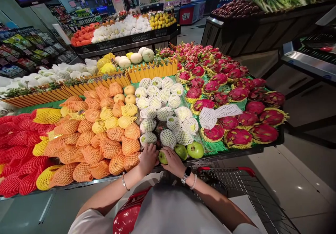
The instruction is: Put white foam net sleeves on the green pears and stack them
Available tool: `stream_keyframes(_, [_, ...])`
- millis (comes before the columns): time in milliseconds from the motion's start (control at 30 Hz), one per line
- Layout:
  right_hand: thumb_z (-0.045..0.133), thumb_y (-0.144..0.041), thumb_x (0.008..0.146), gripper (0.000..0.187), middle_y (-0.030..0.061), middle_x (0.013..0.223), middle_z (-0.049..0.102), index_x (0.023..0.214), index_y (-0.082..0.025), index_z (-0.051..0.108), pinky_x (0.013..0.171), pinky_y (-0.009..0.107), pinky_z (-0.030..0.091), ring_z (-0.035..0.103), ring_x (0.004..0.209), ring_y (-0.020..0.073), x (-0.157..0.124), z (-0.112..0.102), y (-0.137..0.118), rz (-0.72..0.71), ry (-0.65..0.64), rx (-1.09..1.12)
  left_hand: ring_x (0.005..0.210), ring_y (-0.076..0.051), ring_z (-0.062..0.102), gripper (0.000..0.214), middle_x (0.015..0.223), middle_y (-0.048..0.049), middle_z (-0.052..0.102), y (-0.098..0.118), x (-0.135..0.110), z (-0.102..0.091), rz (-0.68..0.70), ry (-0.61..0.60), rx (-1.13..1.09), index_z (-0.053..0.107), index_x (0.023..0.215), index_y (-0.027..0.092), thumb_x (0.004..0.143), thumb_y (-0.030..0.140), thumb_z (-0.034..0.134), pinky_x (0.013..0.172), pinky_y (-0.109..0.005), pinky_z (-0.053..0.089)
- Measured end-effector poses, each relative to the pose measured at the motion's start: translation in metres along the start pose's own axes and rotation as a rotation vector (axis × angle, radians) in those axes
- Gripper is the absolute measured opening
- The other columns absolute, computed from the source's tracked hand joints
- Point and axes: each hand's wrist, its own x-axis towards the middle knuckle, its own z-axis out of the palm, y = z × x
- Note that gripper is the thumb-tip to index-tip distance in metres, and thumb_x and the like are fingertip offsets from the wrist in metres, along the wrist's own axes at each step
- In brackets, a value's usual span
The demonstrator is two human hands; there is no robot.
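Observation:
At the front edge of the fruit stand, my right hand (pixel 173 162) is closed over a green guava (pixel 163 158), its fingers curled on top of the fruit. My left hand (pixel 148 159) sits close beside it, fingers bent; what lies under them is hidden. Just beyond the left fingers is a guava in a white foam net (pixel 148 138). To the right of my right hand lie two bare guavas, one (pixel 181 151) partly behind the other, larger one (pixel 195 150). Several more netted guavas (pixel 165 113) fill the section behind.
Fruits in orange nets (pixel 101 150) lie to the left, red-netted ones (pixel 23 157) farther left. Dragon fruits (pixel 238 136) cover the right side, with an empty white foam net (pixel 208 118) on them. A shopping cart (pixel 236 181) and a red bag (pixel 127 214) are close to me.

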Motion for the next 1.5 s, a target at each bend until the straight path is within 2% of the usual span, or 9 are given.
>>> stream_keyframes(267, [0.072,-0.016,0.080,0.060,0.0145,0.126,0.061,0.134,-0.020,0.045,0.103,0.055,0.054,0.057,0.126,0.0322,-0.008,-0.007,0.004,-0.066,0.013,-0.011,0.123,-0.040,0.049,0.027,0.117,-0.0164,0.067,0.010,0.022,0.014,-0.011,-0.061,-0.020,0.074,0.111,0.019,0.086,0.023,0.065,0.107,-0.062,0.032])
stream_keyframes(467, [0.066,-0.019,0.086,0.055,0.0110,0.130,0.062,0.138,-0.025,0.048,0.106,0.051,0.052,0.056,0.130,0.0281,-0.006,-0.014,0.001,-0.075,0.005,-0.020,0.118,-0.036,0.055,0.077,0.126,-0.0169,0.066,-0.017,0.012,-0.017,0.138,-0.056,-0.185,0.049,0.145,0.016,0.080,0.052,0.071,0.106,-0.052,0.037])
stream_keyframes(600, [0.052,-0.027,0.093,0.035,0.0078,0.121,0.064,0.128,-0.030,0.058,0.101,0.052,0.052,0.059,0.120,0.0269,-0.010,-0.058,0.038,0.064,0.381,-0.113,0.117,-0.030,0.058,0.057,0.130,-0.0132,0.064,-0.018,-0.009,-0.032,0.098,0.053,-0.398,0.044,0.146,0.021,0.094,0.039,0.058,0.100,-0.045,0.047])
stream_keyframes(733, [0.049,-0.035,0.093,0.048,0.0230,0.136,0.052,0.137,-0.014,0.049,0.107,0.065,0.037,0.042,0.132,0.0374,-0.012,-0.129,0.101,0.446,0.764,-0.347,0.120,-0.029,0.059,0.037,0.126,-0.0113,0.066,-0.005,-0.022,-0.038,0.081,0.141,-0.497,0.057,0.133,0.021,0.097,0.030,0.053,0.104,-0.049,0.048])
stream_keyframes(833, [0.059,-0.039,0.084,0.066,0.0293,0.135,0.053,0.139,-0.004,0.046,0.109,0.070,0.028,0.037,0.135,0.0440,-0.009,-0.158,0.138,0.664,0.664,-0.453,0.122,-0.027,0.059,0.033,0.125,-0.0111,0.067,0.007,-0.027,-0.040,0.068,0.236,-0.589,0.058,0.130,0.022,0.100,0.025,0.046,0.105,-0.047,0.050])
stream_keyframes(967, [0.055,-0.030,0.079,0.050,0.0188,0.109,0.070,0.125,-0.012,0.059,0.111,0.066,0.025,0.054,0.115,0.0361,-0.004,-0.160,0.155,0.670,0.685,-0.291,0.114,-0.023,0.064,0.034,0.117,-0.0096,0.071,0.028,-0.029,-0.040,0.126,0.310,-0.719,0.060,0.126,0.024,0.100,0.018,0.039,0.101,-0.041,0.053])
stream_keyframes(1167, [0.042,-0.031,0.085,0.040,0.0191,0.110,0.070,0.113,-0.014,0.063,0.093,0.051,0.048,0.063,0.100,0.0300,-0.004,-0.152,0.123,0.607,0.921,-0.085,0.108,-0.021,0.064,0.032,0.114,-0.0098,0.070,0.056,-0.019,-0.039,0.230,0.354,-0.996,0.063,0.122,0.025,0.100,0.019,0.041,0.095,-0.038,0.055])
stream_keyframes(1333, [0.050,-0.035,0.087,0.026,0.0109,0.095,0.074,0.094,-0.018,0.069,0.078,0.038,0.054,0.068,0.088,0.0251,-0.015,-0.126,0.061,0.514,0.877,0.138,0.125,-0.027,0.056,0.037,0.131,-0.0140,0.060,0.059,0.004,-0.040,0.007,0.556,-1.316,0.052,0.136,0.025,0.100,0.030,0.047,0.104,-0.045,0.048])
stream_keyframes(1500, [0.056,-0.025,0.080,0.020,0.0068,0.091,0.075,0.090,-0.020,0.072,0.077,0.035,0.052,0.068,0.085,0.0235,-0.026,-0.101,0.014,0.511,0.866,0.442,0.122,-0.028,0.056,0.038,0.129,-0.0121,0.060,0.058,0.025,-0.054,-0.145,0.575,-1.518,0.058,0.128,0.024,0.094,0.042,0.058,0.104,-0.043,0.045])
